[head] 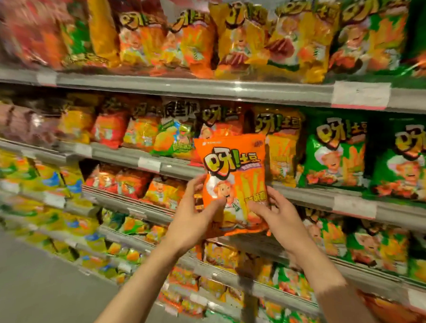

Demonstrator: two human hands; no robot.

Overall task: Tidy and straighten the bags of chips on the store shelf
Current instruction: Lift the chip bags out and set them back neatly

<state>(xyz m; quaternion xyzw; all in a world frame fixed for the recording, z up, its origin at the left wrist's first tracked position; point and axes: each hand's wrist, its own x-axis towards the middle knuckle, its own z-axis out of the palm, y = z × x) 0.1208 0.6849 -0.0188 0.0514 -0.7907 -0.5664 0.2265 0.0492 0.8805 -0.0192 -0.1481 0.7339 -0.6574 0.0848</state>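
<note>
An orange chip bag (234,170) with a cartoon chef on it is held upright in front of the middle shelf (313,198), clear of the row behind it. My left hand (192,218) grips its lower left edge, thumb on the front. My right hand (277,214) grips its lower right corner. Behind the bag stand more orange bags (220,119) and a yellow bag (279,143); to the right are green bags (336,153) of the same brand.
The top shelf (203,86) carries orange, yellow and green bags, several leaning. Lower shelves (136,208) hold more snack bags running away to the left. White price tags (360,95) sit on the shelf rails. Grey floor (36,286) lies at lower left.
</note>
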